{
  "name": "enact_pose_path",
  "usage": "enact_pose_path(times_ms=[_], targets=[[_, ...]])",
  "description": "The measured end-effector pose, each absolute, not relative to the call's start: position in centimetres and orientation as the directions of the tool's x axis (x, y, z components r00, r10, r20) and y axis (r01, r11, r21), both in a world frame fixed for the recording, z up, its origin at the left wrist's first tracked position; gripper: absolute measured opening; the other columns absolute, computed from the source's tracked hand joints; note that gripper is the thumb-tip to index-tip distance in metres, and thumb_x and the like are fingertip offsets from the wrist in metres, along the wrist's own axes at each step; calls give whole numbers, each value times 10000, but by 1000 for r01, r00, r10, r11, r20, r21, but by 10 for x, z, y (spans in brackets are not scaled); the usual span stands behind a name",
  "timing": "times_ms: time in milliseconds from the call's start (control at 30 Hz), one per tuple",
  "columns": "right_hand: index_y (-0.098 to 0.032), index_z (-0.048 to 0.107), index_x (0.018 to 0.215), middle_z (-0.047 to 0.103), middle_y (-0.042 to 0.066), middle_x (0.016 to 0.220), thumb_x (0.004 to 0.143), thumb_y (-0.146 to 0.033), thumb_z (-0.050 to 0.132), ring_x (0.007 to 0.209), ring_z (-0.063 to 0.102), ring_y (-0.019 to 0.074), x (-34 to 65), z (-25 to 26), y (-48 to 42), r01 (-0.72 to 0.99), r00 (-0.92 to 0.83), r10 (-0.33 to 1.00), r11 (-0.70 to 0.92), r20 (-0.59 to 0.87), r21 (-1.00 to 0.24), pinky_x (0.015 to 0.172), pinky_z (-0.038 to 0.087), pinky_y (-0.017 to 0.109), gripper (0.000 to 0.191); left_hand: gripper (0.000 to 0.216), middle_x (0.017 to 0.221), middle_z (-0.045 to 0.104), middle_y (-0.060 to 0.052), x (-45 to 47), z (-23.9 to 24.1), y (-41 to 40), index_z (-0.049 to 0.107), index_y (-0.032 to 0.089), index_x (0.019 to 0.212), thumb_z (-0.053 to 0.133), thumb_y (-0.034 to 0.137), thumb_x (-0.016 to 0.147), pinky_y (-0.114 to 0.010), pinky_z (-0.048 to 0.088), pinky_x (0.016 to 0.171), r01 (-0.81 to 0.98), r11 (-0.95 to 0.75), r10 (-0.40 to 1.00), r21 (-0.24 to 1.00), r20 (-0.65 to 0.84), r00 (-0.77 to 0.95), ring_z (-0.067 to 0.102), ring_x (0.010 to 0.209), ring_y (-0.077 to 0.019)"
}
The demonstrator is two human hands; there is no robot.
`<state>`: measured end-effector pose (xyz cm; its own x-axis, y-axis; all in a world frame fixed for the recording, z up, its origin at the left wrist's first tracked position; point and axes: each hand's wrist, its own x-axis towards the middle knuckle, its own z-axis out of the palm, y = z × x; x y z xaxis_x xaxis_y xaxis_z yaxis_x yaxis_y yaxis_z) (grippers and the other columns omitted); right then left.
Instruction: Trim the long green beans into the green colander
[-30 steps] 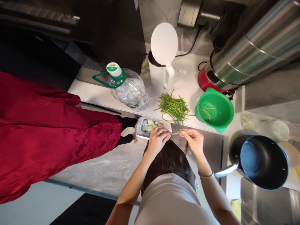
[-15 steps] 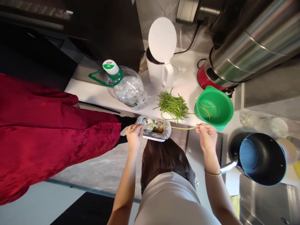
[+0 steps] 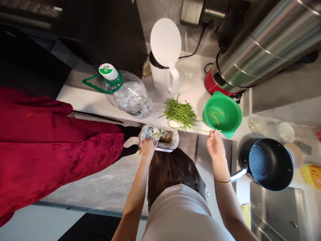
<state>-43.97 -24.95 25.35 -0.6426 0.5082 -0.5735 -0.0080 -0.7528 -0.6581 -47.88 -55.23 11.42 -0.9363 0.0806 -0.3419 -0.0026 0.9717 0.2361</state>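
Note:
My right hand (image 3: 215,144) pinches one end of a long thin green stalk (image 3: 198,129) beside the green colander (image 3: 233,115). The stalk stretches left along the counter's front edge toward a pile of green stalks (image 3: 180,112). A few stalks lie inside the colander. At the left end of a plastic-lined waste bin (image 3: 175,140), which holds white and green scraps, is my left hand (image 3: 148,145). Its fingers are spread over the bin's rim, and nothing shows in them.
A large water bottle (image 3: 131,95) and a white kettle (image 3: 162,78) with its lid up stand behind the pile. To the right are a red-based steel appliance (image 3: 211,82), a dark pot (image 3: 278,164) and a sink (image 3: 276,207). A person in red clothing (image 3: 62,150) is at left.
My left hand has come down onto the bin's left end, away from the stalk. My right hand still holds the stalk, whose free end now lies nearer the pile. The view has shifted slightly right.

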Motion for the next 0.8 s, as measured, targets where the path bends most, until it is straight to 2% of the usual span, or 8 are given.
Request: enact_pose_path(times_ms=[133, 267, 367, 500, 567, 667, 733, 800], targets=[[-165, 634, 739, 642, -50, 671, 690, -169, 741, 542, 596, 13, -441, 253, -254, 3, -613, 451, -820, -649, -573, 496, 513, 46, 118, 272, 1168, 637, -87, -480, 104, -544, 723, 226, 890, 523, 391, 809, -445, 318, 964, 24, 974, 99, 227, -327, -940, 481, 1143, -310], [-161, 627, 752, 640, -47, 671, 690, -171, 745, 549, 604, 17, -438, 252, -257, 0, -630, 430, -833, -647, -554, 519, 526, 54, 134, 373, 1338, 527, -85, -480, 101, -540, 668, 277, 1101, 593, 398, 757, -524, 260, 1001, 31, 975, 124, 218, -429, -895, 404, 1231, -357], [-157, 623, 757, 643, -47, 675, 672, -177, 764, 559, 611, 16, -438, 251, -255, -6, -640, 447, -817, -625, -577, 535, 525, 50, 165, 330, 1148, 650, -102, -479, 105, -537, 682, 246, 1072, 495, 375, 833, -479, 297, 982, 57, 967, 148, 248, -369, -917, 489, 1145, -313], [-159, 610, 753, 646, -57, 683, 684, -179, 759, 594, 625, 14, -448, 249, -231, -99, -626, 565, -741, -537, -665, 567, 530, 49, 166, 389, 821, 702, -113, -477, 117, -532, 732, 197, 787, 452, 459, 855, -495, 269, 1001, -1, 979, 59, 204, -288, -956, 579, 966, -286], [-158, 604, 756, 650, -57, 705, 715, -174, 733, 640, 639, 14, -458, 245, -207, -187, -579, 660, -679, -479, -710, 620, 539, 53, 136, 333, 891, 706, -114, -476, 125, -528, 732, 209, 798, 498, 443, 836, -543, 149, 1057, 12, 983, 54, 186, -227, -972, 549, 1043, -300], [-149, 600, 782, 672, -20, 802, 786, -215, 666, 764, 667, 37, -470, 238, -173, -221, -549, 702, -645, -453, -732, 715, 551, 85, 93, 284, 1129, 659, -112, -475, 139, -521, 690, 246, 1040, 551, 349, 814, -576, 60, 1077, 55, 969, 98, 240, -172, -980, 485, 1157, -314], [-140, 604, 809, 684, 27, 874, 808, -252, 638, 854, 674, 77, -472, 233, -166, -142, -594, 649, -666, -475, -732, 760, 563, 138, 117, 317, 1143, 656, -107, -475, 149, -513, 657, 251, 1111, 535, 312, 824, -568, 116, 1076, 60, 948, 122, 314, -183, -975, 503, 1146, -306], [-139, 617, 859, 693, 54, 910, 793, -252, 645, 889, 676, 113, -470, 227, -176, -12, -652, 585, -644, -483, -765, 773, 572, 194, 134, 297, 1086, 681, -96, -477, 157, -503, 667, 245, 1086, 507, 295, 841, -502, 252, 1050, 53, 913, 149, 405, -210, -966, 549, 1096, -276]])
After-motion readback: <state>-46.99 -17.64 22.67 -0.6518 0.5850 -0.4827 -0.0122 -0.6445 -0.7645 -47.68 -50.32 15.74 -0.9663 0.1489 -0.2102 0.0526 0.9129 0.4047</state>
